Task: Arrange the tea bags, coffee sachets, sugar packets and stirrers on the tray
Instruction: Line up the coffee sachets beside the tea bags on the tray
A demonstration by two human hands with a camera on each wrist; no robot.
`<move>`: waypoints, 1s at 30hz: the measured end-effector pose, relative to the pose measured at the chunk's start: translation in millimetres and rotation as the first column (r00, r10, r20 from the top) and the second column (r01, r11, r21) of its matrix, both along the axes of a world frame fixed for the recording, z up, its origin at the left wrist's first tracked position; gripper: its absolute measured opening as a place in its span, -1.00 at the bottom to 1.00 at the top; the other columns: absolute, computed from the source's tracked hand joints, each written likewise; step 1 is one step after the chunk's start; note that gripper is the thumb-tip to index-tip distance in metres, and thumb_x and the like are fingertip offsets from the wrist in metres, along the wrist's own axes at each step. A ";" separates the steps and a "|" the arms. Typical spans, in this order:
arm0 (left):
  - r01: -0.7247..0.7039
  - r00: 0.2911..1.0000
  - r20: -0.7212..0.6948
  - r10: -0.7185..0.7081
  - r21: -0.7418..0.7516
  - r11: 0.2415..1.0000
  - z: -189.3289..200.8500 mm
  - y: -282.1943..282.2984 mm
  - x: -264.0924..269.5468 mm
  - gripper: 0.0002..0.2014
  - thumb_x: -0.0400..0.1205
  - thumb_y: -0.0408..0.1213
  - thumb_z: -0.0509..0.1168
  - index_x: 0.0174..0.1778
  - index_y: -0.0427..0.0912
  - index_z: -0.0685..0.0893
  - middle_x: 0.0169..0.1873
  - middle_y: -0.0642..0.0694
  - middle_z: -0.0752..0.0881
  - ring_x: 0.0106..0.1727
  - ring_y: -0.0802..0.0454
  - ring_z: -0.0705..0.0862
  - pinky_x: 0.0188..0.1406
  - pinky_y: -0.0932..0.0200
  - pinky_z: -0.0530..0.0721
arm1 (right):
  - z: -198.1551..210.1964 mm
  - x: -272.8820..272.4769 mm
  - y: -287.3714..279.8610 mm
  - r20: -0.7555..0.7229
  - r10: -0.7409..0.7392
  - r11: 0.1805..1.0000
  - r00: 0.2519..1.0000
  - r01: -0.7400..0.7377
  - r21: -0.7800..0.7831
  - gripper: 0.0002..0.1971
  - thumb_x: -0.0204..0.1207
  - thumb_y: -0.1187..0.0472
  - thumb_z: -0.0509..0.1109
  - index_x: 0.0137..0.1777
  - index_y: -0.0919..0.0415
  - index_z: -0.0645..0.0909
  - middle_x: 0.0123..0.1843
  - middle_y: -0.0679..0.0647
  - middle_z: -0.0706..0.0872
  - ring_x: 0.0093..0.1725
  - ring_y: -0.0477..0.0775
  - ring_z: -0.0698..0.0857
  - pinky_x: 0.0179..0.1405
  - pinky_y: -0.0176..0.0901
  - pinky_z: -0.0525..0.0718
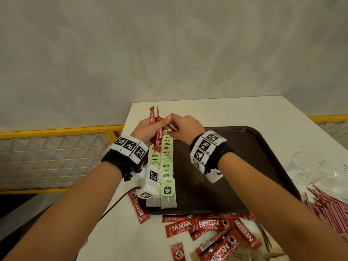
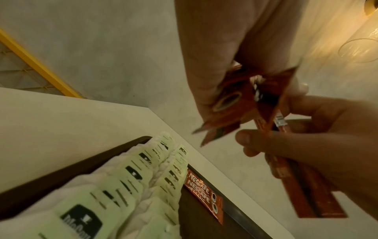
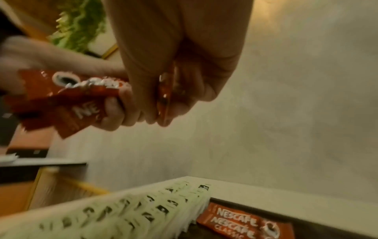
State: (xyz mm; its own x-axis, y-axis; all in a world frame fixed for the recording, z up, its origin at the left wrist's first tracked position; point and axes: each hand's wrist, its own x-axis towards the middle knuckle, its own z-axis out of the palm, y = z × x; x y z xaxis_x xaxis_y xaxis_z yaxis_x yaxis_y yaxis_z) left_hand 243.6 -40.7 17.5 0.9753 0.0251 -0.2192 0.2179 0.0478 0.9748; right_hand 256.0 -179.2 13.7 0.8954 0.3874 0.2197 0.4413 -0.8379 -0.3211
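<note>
- While the left hand (image 1: 144, 131) clutched a fan of Nescafé sachets (image 1: 157, 134) above the tray's (image 1: 254, 166) far left corner, the right hand (image 1: 185, 129) pinched one sachet (image 1: 172, 127) between thumb and fingers.
- Two rows of tea bags (image 1: 165, 166) lined the tray's left edge.
- Loose sachets (image 1: 212, 228) lay by the desk's (image 1: 235, 110) near edge, stirrers (image 1: 331, 210) by its right.

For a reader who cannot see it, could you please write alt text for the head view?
Both hands pull a red Nescafe coffee sachet from a held bunch above a dark brown tray with two rows of green-tagged tea bags.
</note>
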 end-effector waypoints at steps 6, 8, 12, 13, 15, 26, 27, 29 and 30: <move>0.053 0.998 -0.029 -0.054 -0.032 0.998 4.4 -0.9 -6.9 -0.86 0.52 -0.39 0.42 -0.03 -0.28 0.67 -0.29 -0.11 0.73 -0.47 0.19 0.68 -0.46 0.32 0.67 | -2.7 -8.1 -11.2 0.185 0.051 0.991 0.981 -0.026 -0.134 -0.75 0.62 0.14 0.22 0.24 0.20 0.47 0.09 0.12 0.66 0.10 0.16 0.61 -0.20 -0.14 0.42; 0.032 0.999 -0.024 -0.032 -0.020 0.999 3.1 -1.3 -8.5 -0.86 0.52 -0.46 0.40 -0.03 -0.25 0.67 -0.26 -0.14 0.73 -0.41 0.14 0.69 -0.41 0.29 0.68 | -3.1 -9.2 -15.9 0.148 0.075 0.989 0.986 -0.055 -0.135 -0.72 0.60 0.08 0.28 0.24 0.17 0.49 0.10 0.09 0.66 0.09 0.11 0.59 -0.18 -0.17 0.42; -0.054 0.999 -0.006 0.054 0.024 0.998 0.8 5.7 -6.0 -0.83 0.48 -0.53 0.38 -0.12 -0.19 0.66 -0.29 -0.16 0.71 -0.35 0.03 0.70 -0.33 0.18 0.71 | -1.4 -9.8 -29.0 -0.225 0.108 0.916 0.968 -0.009 0.400 -0.69 0.50 0.02 0.44 0.17 0.10 0.54 -0.07 0.01 0.71 -0.16 -0.08 0.63 -0.20 -0.30 0.57; -0.056 0.998 -0.001 0.056 0.030 0.998 1.0 7.9 -5.4 -0.82 0.48 -0.53 0.39 -0.11 -0.18 0.65 -0.30 -0.15 0.71 -0.37 0.05 0.71 -0.36 0.19 0.72 | -0.8 -9.9 -32.3 -0.286 0.117 0.860 0.951 0.047 0.508 -0.73 0.50 0.06 0.45 0.13 0.12 0.56 -0.12 -0.02 0.69 -0.20 -0.12 0.64 -0.25 -0.34 0.57; -0.052 0.999 0.015 0.051 0.045 0.998 2.1 10.1 -5.3 -0.81 0.48 -0.53 0.40 -0.10 -0.18 0.64 -0.33 -0.11 0.71 -0.46 0.12 0.72 -0.41 0.21 0.69 | 0.7 -10.5 -37.9 -0.372 0.158 0.764 0.914 0.125 0.633 -0.84 0.53 0.18 0.42 0.06 0.18 0.57 -0.22 -0.04 0.67 -0.34 -0.22 0.67 -0.40 -0.36 0.60; -0.169 0.986 0.004 0.169 0.041 0.985 -4.3 18.8 -2.2 -0.86 0.51 -0.50 0.40 -0.20 -0.17 0.64 -0.33 -0.10 0.70 -0.59 0.21 0.65 -0.56 0.32 0.64 | -14.3 9.4 -73.1 -0.615 0.286 0.434 0.734 0.473 0.767 -0.90 0.55 0.54 0.28 -0.07 0.39 0.59 -0.13 0.27 0.72 -0.31 -0.05 0.80 -0.24 -0.30 0.78; -0.183 0.983 -0.001 0.184 0.052 0.982 -5.8 20.7 -0.9 -0.86 0.51 -0.50 0.40 -0.21 -0.17 0.64 -0.32 -0.11 0.70 -0.59 0.21 0.64 -0.56 0.33 0.65 | -16.3 11.9 -76.4 -0.625 0.266 0.418 0.734 0.496 0.761 -0.90 0.55 0.52 0.29 -0.06 0.37 0.59 -0.11 0.27 0.72 -0.28 -0.03 0.79 -0.22 -0.26 0.79; -0.199 0.980 -0.007 0.200 0.055 0.978 -8.0 21.6 2.1 -0.85 0.51 -0.50 0.41 -0.22 -0.17 0.64 -0.33 -0.11 0.70 -0.60 0.21 0.64 -0.54 0.31 0.66 | -17.4 15.6 -75.8 -0.637 0.292 0.374 0.714 0.527 0.763 -0.92 0.54 0.44 0.35 -0.03 0.31 0.62 -0.06 0.21 0.71 -0.14 0.04 0.77 -0.19 -0.16 0.80; -0.199 0.980 -0.005 0.200 0.052 0.979 -8.3 20.0 3.8 -0.85 0.50 -0.50 0.41 -0.23 -0.17 0.64 -0.34 -0.11 0.70 -0.59 0.20 0.65 -0.53 0.29 0.67 | -15.8 16.6 -71.2 -0.638 0.331 0.360 0.695 0.531 0.767 -0.91 0.54 0.39 0.37 0.01 0.27 0.63 -0.04 0.16 0.71 -0.07 0.07 0.75 -0.19 -0.12 0.79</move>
